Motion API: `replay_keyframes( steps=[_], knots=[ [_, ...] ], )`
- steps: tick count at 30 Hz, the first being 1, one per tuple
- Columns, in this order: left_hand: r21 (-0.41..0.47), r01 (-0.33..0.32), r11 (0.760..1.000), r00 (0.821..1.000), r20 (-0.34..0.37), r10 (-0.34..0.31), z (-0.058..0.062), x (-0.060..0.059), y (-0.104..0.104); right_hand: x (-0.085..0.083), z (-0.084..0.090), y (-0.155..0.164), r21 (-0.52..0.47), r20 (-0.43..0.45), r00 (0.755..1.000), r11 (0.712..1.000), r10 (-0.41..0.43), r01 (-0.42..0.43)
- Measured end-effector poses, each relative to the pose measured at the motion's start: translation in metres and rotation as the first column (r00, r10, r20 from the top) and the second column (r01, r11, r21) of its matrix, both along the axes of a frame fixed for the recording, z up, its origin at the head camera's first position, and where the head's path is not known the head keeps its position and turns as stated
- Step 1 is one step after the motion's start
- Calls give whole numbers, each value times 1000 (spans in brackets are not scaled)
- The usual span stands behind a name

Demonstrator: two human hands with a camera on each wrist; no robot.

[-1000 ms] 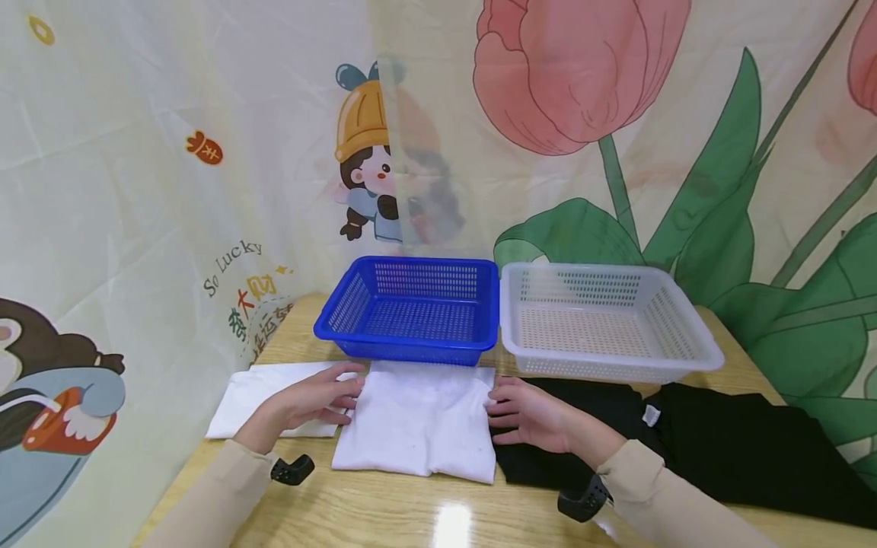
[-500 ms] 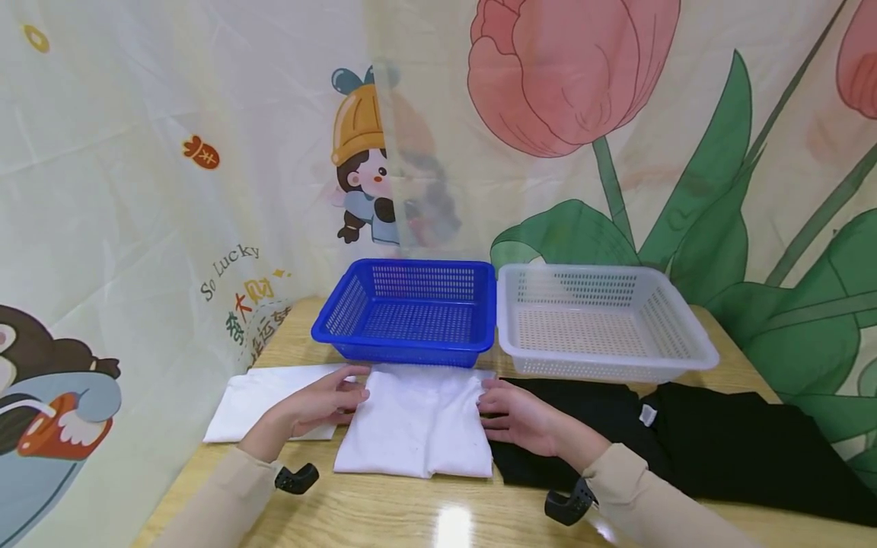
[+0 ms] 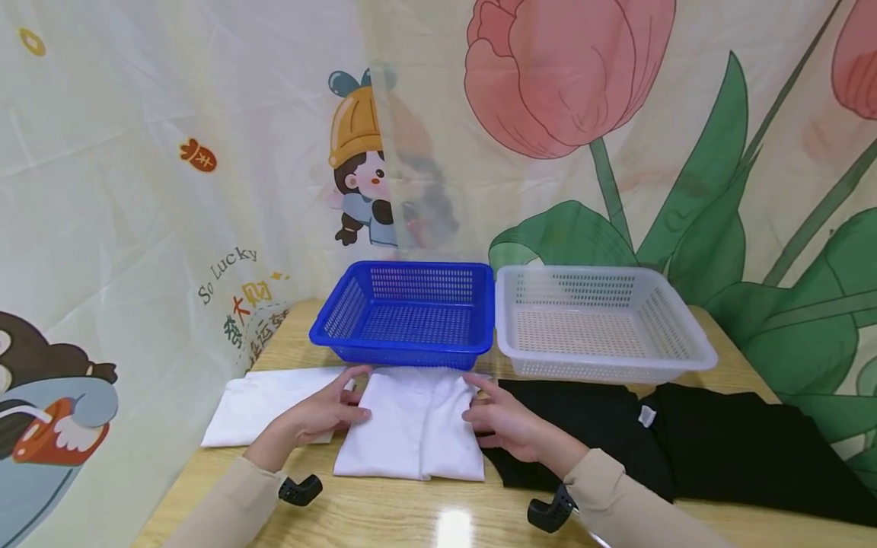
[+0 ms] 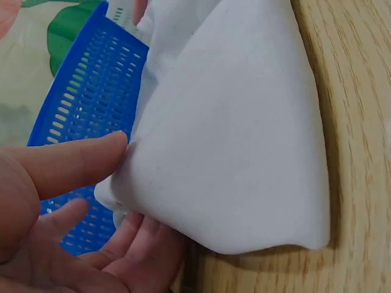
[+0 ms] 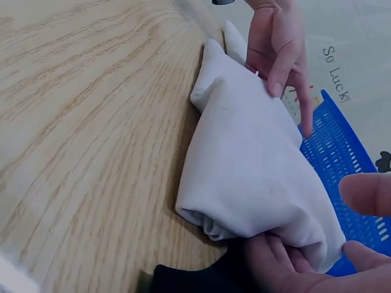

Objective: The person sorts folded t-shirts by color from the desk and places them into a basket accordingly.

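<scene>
A printed curtain with a big pink tulip (image 3: 569, 72) and cartoon figures hangs behind a wooden table (image 3: 411, 517) that fills the lower part of the head view. At the middle of the frame a blue basket (image 3: 404, 313) and a white basket (image 3: 603, 323) stand side by side, touching along their inner rims.

Just below the blue basket, in the lower centre, lies a folded white garment (image 3: 414, 430), bunched slightly upward. The left hand (image 3: 322, 415) grips its left edge: in the left wrist view the thumb lies on top of the cloth (image 4: 244, 122) and the other fingers (image 4: 140, 244) curl underneath it. The right hand (image 3: 503, 422) grips the right edge the same way; the right wrist view shows its fingers (image 5: 281, 262) tucked under the fold and the thumb above the cloth (image 5: 250, 165). The garment rests on the table between the two hands.

To the left of the left hand, in the lower left of the frame, lies a second flat white cloth (image 3: 263, 399), partly under that hand. In the lower right a black garment (image 3: 719, 449) is spread out, reaching under the right hand's wrist, with a small white label (image 3: 647, 415) showing on it.
</scene>
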State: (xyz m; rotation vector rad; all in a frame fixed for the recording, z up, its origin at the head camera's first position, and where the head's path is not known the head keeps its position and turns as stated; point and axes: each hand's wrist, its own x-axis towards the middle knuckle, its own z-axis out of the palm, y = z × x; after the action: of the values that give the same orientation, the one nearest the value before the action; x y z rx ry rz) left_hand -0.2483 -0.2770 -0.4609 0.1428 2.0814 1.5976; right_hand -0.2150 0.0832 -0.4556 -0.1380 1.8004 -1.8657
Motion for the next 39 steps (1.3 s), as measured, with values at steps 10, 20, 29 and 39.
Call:
replay_keyframes(
  steps=[10, 20, 29, 39],
  knots=[
    [-72, -23, 997, 1000, -9, 23, 1, 5, 4, 0, -16, -3, -22, -52, 998, 999, -44, 43],
    [-117, 12, 993, 1000, -4, -12, 3, 6, 1, 3, -13, -8, 35, -41, 998, 998, -42, 43],
    [-7, 123, 992, 992, 16, -123, -6, 5, 4, 0, -15, -8, 27, -2, 999, 998, -54, 54],
    [44, 104, 994, 994, 16, -105, -6, 4, 7, -4, -20, -10, -27, -30, 999, 999, -37, 36]
  ],
)
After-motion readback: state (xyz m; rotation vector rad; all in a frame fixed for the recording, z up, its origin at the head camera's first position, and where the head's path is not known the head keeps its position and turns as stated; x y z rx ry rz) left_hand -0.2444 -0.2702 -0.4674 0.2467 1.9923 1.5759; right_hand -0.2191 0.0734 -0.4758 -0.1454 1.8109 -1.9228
